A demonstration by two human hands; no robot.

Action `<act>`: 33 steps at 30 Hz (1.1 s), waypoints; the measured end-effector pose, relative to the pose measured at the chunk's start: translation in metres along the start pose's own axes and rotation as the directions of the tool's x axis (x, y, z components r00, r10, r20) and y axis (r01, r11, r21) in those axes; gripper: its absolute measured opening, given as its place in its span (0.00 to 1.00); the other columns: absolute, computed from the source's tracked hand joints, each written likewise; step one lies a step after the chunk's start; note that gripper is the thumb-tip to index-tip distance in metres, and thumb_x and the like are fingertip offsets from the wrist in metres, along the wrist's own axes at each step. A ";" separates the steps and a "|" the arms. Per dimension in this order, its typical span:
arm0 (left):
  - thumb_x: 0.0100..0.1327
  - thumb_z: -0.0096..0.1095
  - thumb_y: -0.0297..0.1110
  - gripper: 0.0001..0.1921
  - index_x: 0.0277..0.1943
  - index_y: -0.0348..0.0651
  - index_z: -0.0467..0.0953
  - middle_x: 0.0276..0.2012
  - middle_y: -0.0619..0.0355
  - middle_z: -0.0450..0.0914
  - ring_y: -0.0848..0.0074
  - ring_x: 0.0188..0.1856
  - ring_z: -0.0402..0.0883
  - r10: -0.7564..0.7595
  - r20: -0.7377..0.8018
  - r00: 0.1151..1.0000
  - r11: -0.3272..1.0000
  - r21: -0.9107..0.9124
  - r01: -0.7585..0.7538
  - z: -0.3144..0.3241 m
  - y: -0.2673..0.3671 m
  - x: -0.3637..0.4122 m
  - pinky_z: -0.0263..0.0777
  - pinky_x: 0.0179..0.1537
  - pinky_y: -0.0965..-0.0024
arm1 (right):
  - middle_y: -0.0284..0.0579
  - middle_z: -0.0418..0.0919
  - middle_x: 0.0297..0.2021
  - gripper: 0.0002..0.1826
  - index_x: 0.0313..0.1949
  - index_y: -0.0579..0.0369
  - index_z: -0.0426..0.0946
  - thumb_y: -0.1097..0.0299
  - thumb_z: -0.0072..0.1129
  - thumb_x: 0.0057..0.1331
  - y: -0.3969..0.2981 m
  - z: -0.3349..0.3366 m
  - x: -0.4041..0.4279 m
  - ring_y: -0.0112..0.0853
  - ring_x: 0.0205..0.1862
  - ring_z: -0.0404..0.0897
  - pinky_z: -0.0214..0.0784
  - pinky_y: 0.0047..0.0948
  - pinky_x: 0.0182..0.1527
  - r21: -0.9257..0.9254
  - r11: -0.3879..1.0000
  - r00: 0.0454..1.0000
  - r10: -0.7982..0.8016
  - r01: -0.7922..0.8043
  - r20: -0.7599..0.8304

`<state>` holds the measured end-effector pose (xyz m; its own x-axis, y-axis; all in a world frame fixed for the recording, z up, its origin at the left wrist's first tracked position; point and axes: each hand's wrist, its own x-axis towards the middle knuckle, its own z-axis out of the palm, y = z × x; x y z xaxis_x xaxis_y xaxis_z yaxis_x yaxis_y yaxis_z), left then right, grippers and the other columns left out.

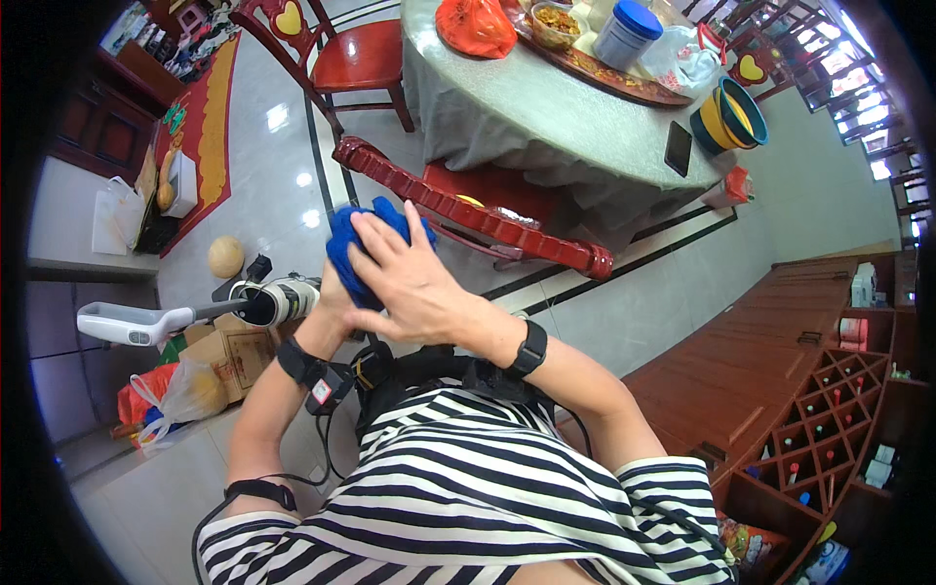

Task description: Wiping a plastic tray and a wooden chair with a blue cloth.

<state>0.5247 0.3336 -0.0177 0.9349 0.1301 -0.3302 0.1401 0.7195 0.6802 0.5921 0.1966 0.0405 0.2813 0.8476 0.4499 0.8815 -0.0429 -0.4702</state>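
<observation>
A crumpled blue cloth (347, 252) is pressed between my two hands in front of my waist. My right hand (409, 289) lies over it, fingers slightly spread, its palm side against the fabric. Underneath, my left hand (334, 292) supports the cloth; its fingers are mostly hidden by the cloth and my right hand. Just beyond and to the right is the carved top rail of a red wooden chair (475, 212), apart from both hands.
A round table with a pale tablecloth (475, 95) bears a red plastic bag (479, 29), a blue-lidded tub (625, 36) and a phone (678, 148). At left stand a stick vacuum cleaner (139, 324) and cardboard boxes (245, 358). A wooden cabinet (738, 344) runs along the right.
</observation>
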 end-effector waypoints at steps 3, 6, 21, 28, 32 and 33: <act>0.68 0.29 0.48 0.24 0.59 0.45 0.61 0.60 0.49 0.62 0.58 0.62 0.60 0.054 0.268 0.962 0.876 -0.474 0.083 -0.016 -0.008 0.003 0.51 0.64 0.53 | 0.62 0.65 0.52 0.27 0.44 0.69 0.71 0.52 0.53 0.59 -0.006 0.012 0.001 0.47 0.58 0.63 0.46 0.53 0.61 -0.095 0.996 0.997 0.013 -0.006 0.075; 0.68 0.31 0.45 0.23 0.60 0.41 0.59 0.60 0.53 0.63 0.64 0.61 0.62 0.072 0.295 0.953 0.831 -0.546 0.106 -0.033 0.000 0.007 0.49 0.65 0.61 | 0.47 0.74 0.43 0.11 0.34 0.61 0.77 0.66 0.59 0.56 -0.004 -0.032 -0.004 0.37 0.48 0.73 0.58 0.43 0.58 -0.048 0.998 0.999 0.044 -0.044 0.005; 0.47 0.65 0.56 0.35 0.56 0.47 0.67 0.66 0.49 0.43 0.36 0.63 0.19 0.700 0.307 0.645 -0.081 0.931 -0.356 0.065 -0.041 0.071 0.21 0.57 0.30 | 0.46 0.76 0.22 0.09 0.23 0.59 0.74 0.72 0.47 0.59 0.097 -0.061 -0.131 0.40 0.26 0.75 0.66 0.33 0.31 -0.136 0.701 0.649 0.547 -0.700 -0.529; 0.44 0.68 0.47 0.32 0.51 0.43 0.67 0.62 0.41 0.47 0.36 0.63 0.32 0.729 0.243 0.640 -0.065 0.955 -0.289 0.087 -0.046 0.066 0.23 0.60 0.35 | 0.45 0.73 0.20 0.10 0.20 0.58 0.72 0.73 0.48 0.58 0.101 -0.060 -0.134 0.39 0.23 0.73 0.64 0.34 0.28 -0.179 0.699 0.667 0.525 -0.692 -0.528; 0.44 0.65 0.41 0.32 0.54 0.43 0.62 0.63 0.38 0.44 0.35 0.63 0.35 0.750 0.266 0.606 -0.050 0.936 -0.348 0.084 -0.055 0.068 0.24 0.60 0.36 | 0.45 0.73 0.21 0.09 0.20 0.58 0.71 0.73 0.47 0.58 0.100 -0.062 -0.135 0.40 0.24 0.73 0.64 0.34 0.29 -0.156 0.738 0.689 0.502 -0.656 -0.523; 0.45 0.63 0.39 0.32 0.55 0.43 0.61 0.63 0.37 0.43 0.35 0.63 0.35 0.732 0.325 0.599 -0.086 0.916 -0.393 0.081 -0.055 0.068 0.24 0.60 0.37 | 0.45 0.73 0.21 0.09 0.21 0.58 0.71 0.73 0.47 0.58 0.100 -0.064 -0.137 0.40 0.24 0.73 0.64 0.34 0.29 -0.160 0.742 0.700 0.505 -0.651 -0.505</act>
<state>0.6073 0.2478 -0.0246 0.7682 0.3828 0.5132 -0.0806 -0.7374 0.6707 0.6658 0.0421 -0.0198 0.8336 0.3041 0.4611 0.5316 -0.6684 -0.5203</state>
